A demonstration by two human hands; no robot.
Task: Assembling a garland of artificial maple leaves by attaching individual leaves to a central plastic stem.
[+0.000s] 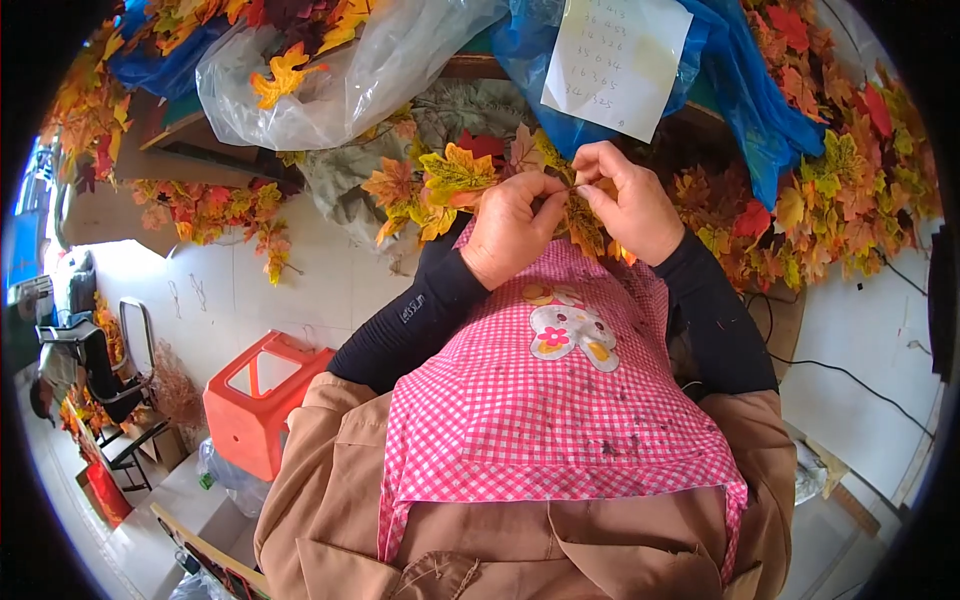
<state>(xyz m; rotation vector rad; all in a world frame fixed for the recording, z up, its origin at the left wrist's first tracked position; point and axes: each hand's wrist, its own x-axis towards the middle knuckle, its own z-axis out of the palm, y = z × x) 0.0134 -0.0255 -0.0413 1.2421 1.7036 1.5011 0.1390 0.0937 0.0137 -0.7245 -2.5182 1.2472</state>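
My left hand (513, 222) and my right hand (632, 203) meet above my lap, thumbs and forefingers pinched close together. Between their fingertips runs a thin dark stem (573, 188), partly hidden by the fingers. Artificial maple leaves (458, 172) in yellow, orange and red spread beside and behind my left hand. More orange leaves (584, 228) hang just below the fingertips, between the two hands. Where the pinched stem joins these leaves cannot be made out.
A clear plastic bag (300, 100) and a blue plastic bag (745, 100) lie over the table ahead, with a handwritten paper (617, 65) on the blue one. Leaf garlands (840, 190) pile up at the right. An orange plastic stool (250, 405) stands at my left; a black cable (850, 375) crosses the right-hand floor.
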